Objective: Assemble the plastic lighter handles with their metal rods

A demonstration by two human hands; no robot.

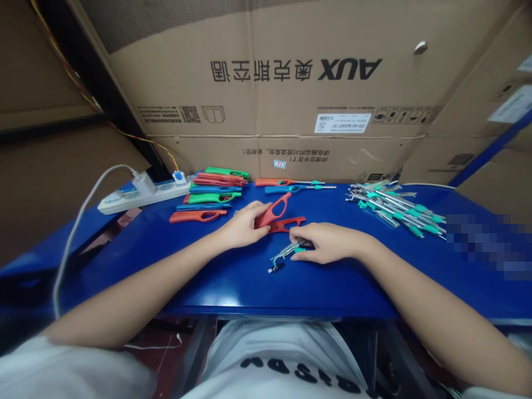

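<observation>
Head view: your left hand (242,228) grips a red shell (272,210); your right hand (330,243) pinches a wired metal tube (286,253). Both rest on the blue table (233,277).

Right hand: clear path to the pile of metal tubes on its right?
Probably yes: only bare blue table lies between the right hand and the tube pile, though its fingers hold one loose tube now.

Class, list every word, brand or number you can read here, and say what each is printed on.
"AUX": large black print on the cardboard box.
"奥克斯空调": beside it, seen reversed.
White label and small box print: too small to read.
Shirt lettering: cut off, unreadable.
</observation>
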